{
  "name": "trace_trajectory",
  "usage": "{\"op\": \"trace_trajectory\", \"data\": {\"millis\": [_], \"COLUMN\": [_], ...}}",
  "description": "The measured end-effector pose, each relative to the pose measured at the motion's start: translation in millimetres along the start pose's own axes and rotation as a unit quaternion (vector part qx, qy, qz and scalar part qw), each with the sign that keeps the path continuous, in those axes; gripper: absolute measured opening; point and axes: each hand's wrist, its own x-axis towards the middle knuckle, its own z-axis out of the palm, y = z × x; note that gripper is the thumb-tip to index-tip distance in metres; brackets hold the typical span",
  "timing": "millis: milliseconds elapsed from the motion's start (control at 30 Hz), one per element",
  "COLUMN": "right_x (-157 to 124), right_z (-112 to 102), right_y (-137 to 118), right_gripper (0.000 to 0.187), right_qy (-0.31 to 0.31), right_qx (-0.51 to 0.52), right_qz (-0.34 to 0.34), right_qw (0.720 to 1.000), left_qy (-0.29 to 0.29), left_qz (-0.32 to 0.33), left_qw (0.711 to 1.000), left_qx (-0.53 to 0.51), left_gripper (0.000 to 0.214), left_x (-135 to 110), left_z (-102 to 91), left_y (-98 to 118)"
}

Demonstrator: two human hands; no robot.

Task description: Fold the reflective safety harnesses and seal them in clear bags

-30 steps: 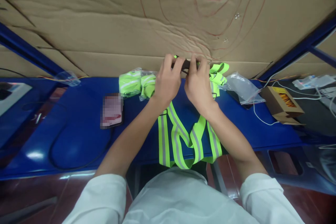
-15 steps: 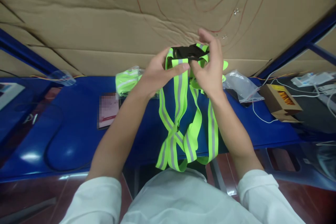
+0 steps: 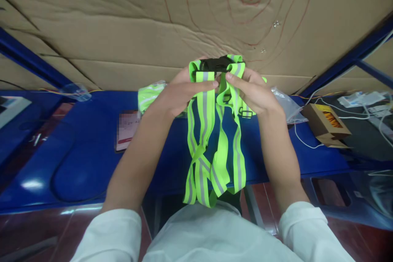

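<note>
A neon-yellow reflective harness (image 3: 205,102) with grey stripes hangs from both hands above the table's front part. My left hand (image 3: 181,90) is closed on its left side, thumb across a strap just below the black buckle (image 3: 216,64). On the other side, my right hand (image 3: 253,88) pinches a strap, its thumb pressed near the buckle's right end. Small black strap sliders (image 3: 245,113) show under the right palm. Loose straps dangle and cross lower down, reaching past the table edge. The fingers behind the webbing are mostly hidden.
On the blue table (image 3: 89,131) lie a bagged neon bundle (image 3: 149,96), a phone-like flat item (image 3: 125,129) and a clear plastic bag (image 3: 287,104). An open cardboard box (image 3: 325,125) and white cables stand right. A cardboard panel (image 3: 123,41) rises behind.
My right hand has lowered, its raised fingers have gone behind the strap, and its thumb now lies over the webbing. Strap sliders have come into view. My left hand keeps its hold.
</note>
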Motion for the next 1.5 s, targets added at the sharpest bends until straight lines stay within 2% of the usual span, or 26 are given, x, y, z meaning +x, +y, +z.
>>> {"op": "trace_trajectory", "data": {"millis": [133, 267, 400, 500, 567, 667, 833, 967, 1033, 1133, 1267, 1400, 1433, 1500], "right_x": [5, 9, 12, 13, 13, 14, 14, 13, 13, 13, 10, 4, 4, 4], "right_z": [-3, -4, -1, -1, -2, -1, 12, 28, 31, 24, 1, -12, -12, -11], "right_y": [5, 8, 12, 17, 19, 20, 21, 27, 28, 21, 5, -3, -2, -1], "right_gripper": [0.041, 0.039, 0.037, 0.033, 0.03, 0.031, 0.042, 0.048, 0.051, 0.049, 0.048, 0.046, 0.05, 0.056], "right_qy": [0.02, 0.01, 0.024, 0.065, 0.095, 0.104, 0.064, 0.075, 0.07, 0.018, 0.019, -0.041, -0.035, 0.016], "right_qx": [0.032, 0.054, 0.086, 0.094, 0.068, 0.034, 0.058, 0.063, 0.04, -0.056, -0.226, -0.284, -0.293, -0.31], "right_qz": [0.02, 0.046, 0.027, 0.007, 0.003, 0.0, 0.001, 0.004, 0.003, -0.014, -0.066, -0.09, -0.095, -0.113], "right_qw": [0.999, 0.997, 0.996, 0.993, 0.993, 0.994, 0.996, 0.995, 0.997, 0.998, 0.972, 0.954, 0.951, 0.944], "left_qy": [-0.019, -0.017, -0.046, -0.042, -0.004, 0.028, -0.024, -0.014, 0.012, 0.015, -0.044, -0.123, -0.125, -0.121], "left_qz": [-0.053, -0.086, -0.104, -0.114, -0.109, -0.067, -0.032, -0.022, -0.019, -0.05, -0.134, -0.155, -0.152, -0.146], "left_qw": [0.998, 0.993, 0.982, 0.985, 0.993, 0.996, 0.997, 0.994, 0.996, 0.996, 0.989, 0.979, 0.979, 0.979], "left_qx": [0.02, -0.075, -0.149, -0.124, -0.039, 0.049, -0.065, -0.107, -0.089, -0.072, -0.051, -0.049, -0.054, -0.069], "left_gripper": [0.04, 0.036, 0.031, 0.04, 0.046, 0.039, 0.04, 0.049, 0.055, 0.049, 0.046, 0.045, 0.044, 0.045], "left_x": [1, 7, 12, 13, 11, 7, 5, 7, 8, 11, 12, 9, 8, 6], "left_z": [-7.0, -9.8, 2.8, 12.8, 14.3, 9.2, 3.5, 12.6, 16.0, 12.5, 1.2, 0.9, 3.0, 9.2], "left_y": [-4, -7, -15, -28, -35, -36, -24, -28, -33, -38, -41, -44, -46, -49]}}
